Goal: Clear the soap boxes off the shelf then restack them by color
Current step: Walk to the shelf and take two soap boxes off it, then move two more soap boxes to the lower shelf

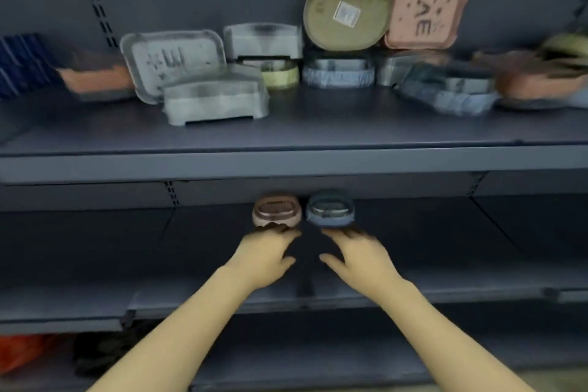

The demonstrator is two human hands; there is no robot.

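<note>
Lower shelf [95,232]: our left hand [265,259] has its fingertips at the pink soap box [276,210], right hand [359,259] at the blue soap box [331,208]. Fingers extended, blurred; we can't tell if either grips. Remaining boxes piled on upper shelf [286,137].

left hand [265,256] at pink box [277,211], right hand [356,256] at blue box [330,208]

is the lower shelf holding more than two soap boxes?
No, only a pink soap box and a blue soap box sit side by side on the lower shelf.
</note>
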